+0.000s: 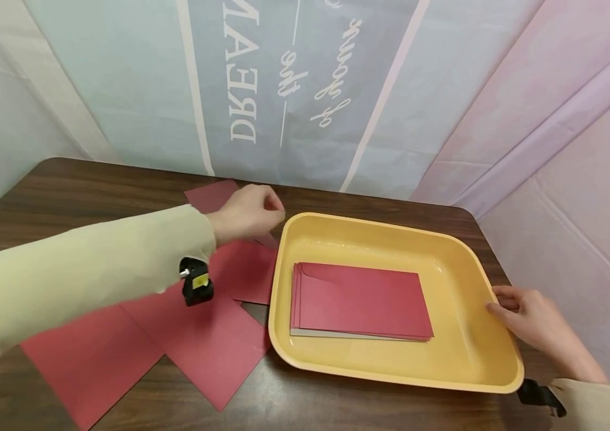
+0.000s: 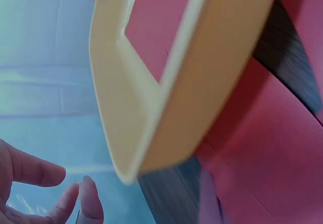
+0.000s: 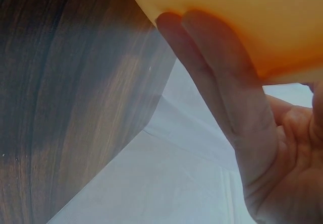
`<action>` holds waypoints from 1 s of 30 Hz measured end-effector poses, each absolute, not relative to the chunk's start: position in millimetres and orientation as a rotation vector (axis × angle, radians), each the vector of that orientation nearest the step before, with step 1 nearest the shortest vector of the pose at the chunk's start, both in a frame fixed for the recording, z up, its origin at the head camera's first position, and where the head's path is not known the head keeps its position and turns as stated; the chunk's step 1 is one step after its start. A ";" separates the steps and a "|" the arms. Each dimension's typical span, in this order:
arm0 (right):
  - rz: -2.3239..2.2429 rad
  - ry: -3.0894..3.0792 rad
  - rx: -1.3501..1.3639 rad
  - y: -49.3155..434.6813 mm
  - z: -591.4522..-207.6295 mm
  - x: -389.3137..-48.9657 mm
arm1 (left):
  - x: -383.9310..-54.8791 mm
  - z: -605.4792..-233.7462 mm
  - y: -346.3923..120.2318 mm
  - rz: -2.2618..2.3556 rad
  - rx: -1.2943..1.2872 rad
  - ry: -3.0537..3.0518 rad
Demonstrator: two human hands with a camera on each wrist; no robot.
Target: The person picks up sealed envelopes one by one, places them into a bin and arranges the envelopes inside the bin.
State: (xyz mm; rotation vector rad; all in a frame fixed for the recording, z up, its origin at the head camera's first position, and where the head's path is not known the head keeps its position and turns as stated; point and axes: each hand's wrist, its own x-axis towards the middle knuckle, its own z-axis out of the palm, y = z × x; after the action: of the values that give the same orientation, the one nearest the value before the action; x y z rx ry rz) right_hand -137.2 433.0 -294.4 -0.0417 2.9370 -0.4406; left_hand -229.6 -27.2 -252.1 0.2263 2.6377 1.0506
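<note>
Because steadying seems needed, the tray (image 1: 458,335) is pinched, lower right, by the right hand (image 1: 533,317); near red envelopes (image 1: 245,272), the left hand (image 1: 251,211) is loosely curled, empty.

Brown table (image 1: 94,191), yellow tray (image 1: 369,359), red envelopes (image 1: 218,353) — apparently

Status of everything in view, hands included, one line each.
Yellow tray: open side up, loaded
Stacked red envelopes: lying flat, edges slightly offset
Right hand: gripping tray's right rim
Left hand: near tray's far left corner, holding nothing visible
Red paper pieces: spread out, some overlapping
Table: partly covered
Backdrop: hanging
</note>
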 end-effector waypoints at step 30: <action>-0.460 2.928 -0.061 438.4 -301.3 -138.8 | -187.9 -317.0 -144.0 0.561 0.358 2.667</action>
State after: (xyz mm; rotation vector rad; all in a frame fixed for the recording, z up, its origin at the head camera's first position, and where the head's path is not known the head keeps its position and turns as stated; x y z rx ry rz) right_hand -138.8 438.4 -301.3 -0.0615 2.9279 -0.4601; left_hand -187.9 -144.0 -317.0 0.3585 2.6668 0.5610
